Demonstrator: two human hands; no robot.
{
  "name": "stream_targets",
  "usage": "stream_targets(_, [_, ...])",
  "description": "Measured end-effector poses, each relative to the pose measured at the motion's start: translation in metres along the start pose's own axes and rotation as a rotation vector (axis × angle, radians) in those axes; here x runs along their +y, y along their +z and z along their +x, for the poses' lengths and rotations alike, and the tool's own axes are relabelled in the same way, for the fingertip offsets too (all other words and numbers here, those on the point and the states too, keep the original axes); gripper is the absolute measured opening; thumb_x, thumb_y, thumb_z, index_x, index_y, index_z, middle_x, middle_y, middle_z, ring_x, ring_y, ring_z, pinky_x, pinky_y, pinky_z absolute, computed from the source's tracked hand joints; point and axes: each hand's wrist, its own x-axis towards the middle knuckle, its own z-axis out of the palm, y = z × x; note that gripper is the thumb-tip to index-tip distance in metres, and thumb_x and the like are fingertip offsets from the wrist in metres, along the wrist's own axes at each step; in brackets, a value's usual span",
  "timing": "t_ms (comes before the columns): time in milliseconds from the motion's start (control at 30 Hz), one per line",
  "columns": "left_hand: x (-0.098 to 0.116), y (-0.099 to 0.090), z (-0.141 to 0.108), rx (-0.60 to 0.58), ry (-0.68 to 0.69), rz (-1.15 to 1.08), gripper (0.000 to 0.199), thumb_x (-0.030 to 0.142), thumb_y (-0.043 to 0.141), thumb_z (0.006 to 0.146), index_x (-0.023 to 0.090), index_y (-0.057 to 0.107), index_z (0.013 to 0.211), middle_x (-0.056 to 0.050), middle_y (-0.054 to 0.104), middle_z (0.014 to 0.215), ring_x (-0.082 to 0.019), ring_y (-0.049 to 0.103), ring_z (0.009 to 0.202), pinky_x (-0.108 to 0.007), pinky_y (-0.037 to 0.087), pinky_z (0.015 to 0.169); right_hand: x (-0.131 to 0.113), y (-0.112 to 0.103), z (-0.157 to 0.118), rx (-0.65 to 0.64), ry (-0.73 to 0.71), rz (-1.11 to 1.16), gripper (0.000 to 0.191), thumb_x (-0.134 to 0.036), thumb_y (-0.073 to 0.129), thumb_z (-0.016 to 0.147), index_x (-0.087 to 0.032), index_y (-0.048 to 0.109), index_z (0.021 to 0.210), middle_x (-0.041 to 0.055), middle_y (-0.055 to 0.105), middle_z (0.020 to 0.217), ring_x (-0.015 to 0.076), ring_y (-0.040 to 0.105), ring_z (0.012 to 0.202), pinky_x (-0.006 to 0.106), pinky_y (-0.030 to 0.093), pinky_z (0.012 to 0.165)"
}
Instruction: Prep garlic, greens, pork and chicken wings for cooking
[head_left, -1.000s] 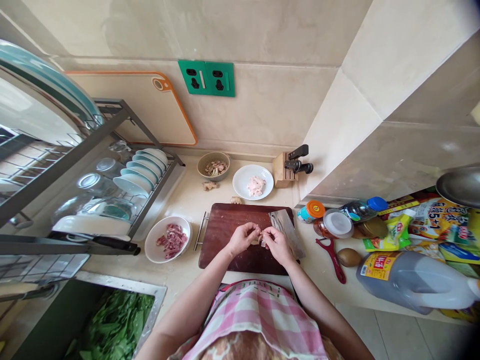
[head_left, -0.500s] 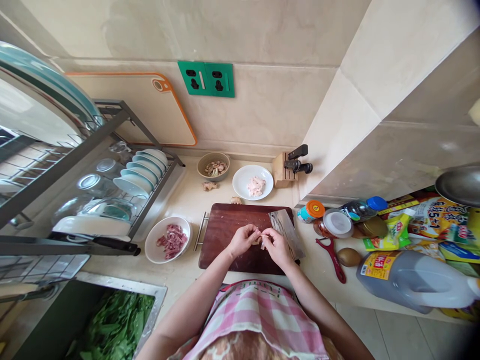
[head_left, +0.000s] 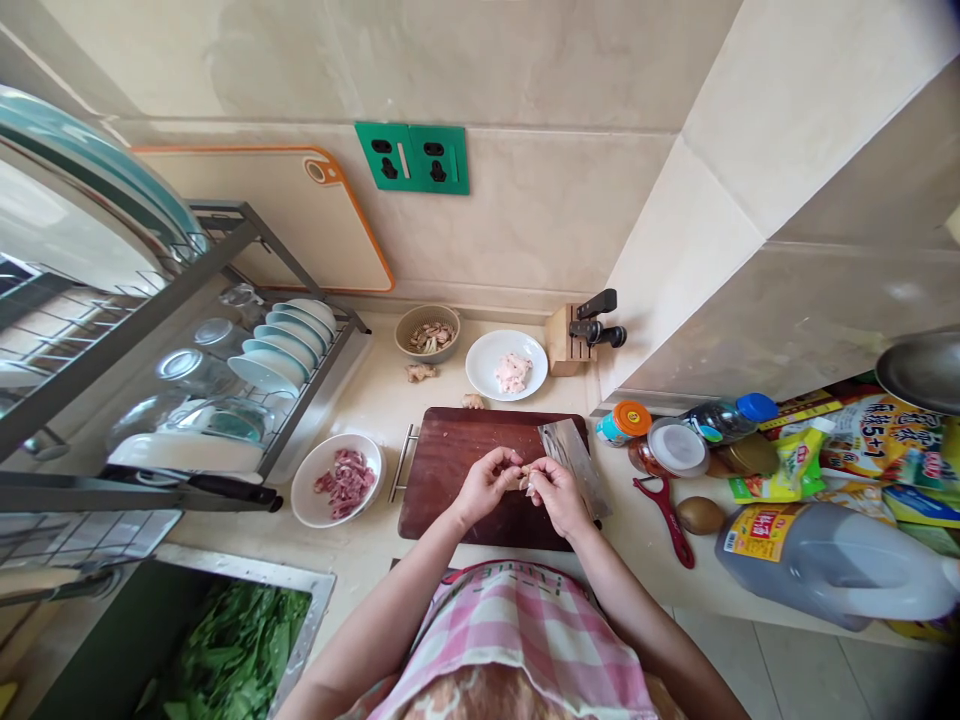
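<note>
Above the dark red-brown cutting board (head_left: 450, 470), my left hand (head_left: 487, 485) and my right hand (head_left: 555, 495) meet fingertip to fingertip. Both pinch a small pale piece (head_left: 527, 483) that looks like a garlic clove, with whitish skin at the right fingertips; the fingers partly cover it. A cleaver (head_left: 574, 460) lies flat along the board's right side, its near end partly behind my right hand. Past the board's far edge rests a small lump of ginger (head_left: 472, 402).
A white bowl of sliced red meat (head_left: 346, 485) stands left; a plate of pale meat (head_left: 514, 373), a basket (head_left: 427, 333) and a knife block (head_left: 568, 345) stand behind. Right are a red peeler (head_left: 670, 525), jars and a large jug (head_left: 832, 565). Leafy greens (head_left: 240, 640) fill the sink.
My fingers have shifted slightly around the small pale piece, and whitish skin shows more at the right fingertips. Everything else stays in place.
</note>
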Motion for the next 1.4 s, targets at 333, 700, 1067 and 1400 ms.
stream_targets(333, [0.000,-0.004,0.001,-0.127,-0.077,0.040,0.039,0.054,0.060,0.078,0.016,0.062,0.081,-0.002,0.062,0.068,-0.013,0.054,0.061,-0.025,0.044,0.059,-0.004,-0.004,-0.005,-0.056,-0.189,-0.364,0.010,-0.029,0.050,0.078,-0.021,0.054,0.073,-0.0017,0.060,0.063,0.0109,0.053,0.050,0.021,0.041,0.047])
stream_targets(700, [0.004,-0.008,0.001,-0.121,-0.123,0.032,0.037,0.053,0.063,0.076,0.017,0.056,0.076,0.001,0.059,0.065,-0.010,0.049,0.056,-0.022,0.039,0.053,-0.001,-0.005,-0.008,-0.020,-0.259,-0.470,0.016,-0.032,0.048,0.089,-0.020,0.059,0.086,0.0009,0.064,0.070,0.0131,0.060,0.056,0.023,0.047,0.055])
stream_targets(1067, [0.002,-0.014,-0.001,-0.235,-0.249,-0.196,0.041,0.053,0.072,0.069,0.013,0.062,0.075,-0.002,0.063,0.068,-0.010,0.052,0.058,-0.021,0.036,0.053,-0.016,-0.004,-0.012,-0.124,-0.294,-0.459,0.008,-0.022,0.050,0.082,-0.020,0.054,0.076,-0.0004,0.062,0.071,0.0100,0.057,0.054,0.020,0.045,0.051])
stream_targets(1400, [0.000,-0.012,0.002,-0.185,-0.345,-0.231,0.045,0.056,0.072,0.065,0.013,0.061,0.072,-0.001,0.058,0.060,-0.009,0.048,0.052,-0.020,0.030,0.047,-0.009,-0.004,-0.008,-0.132,-0.363,-0.541,0.007,-0.020,0.048,0.080,-0.021,0.052,0.074,0.0000,0.060,0.073,0.0104,0.056,0.058,0.019,0.045,0.051])
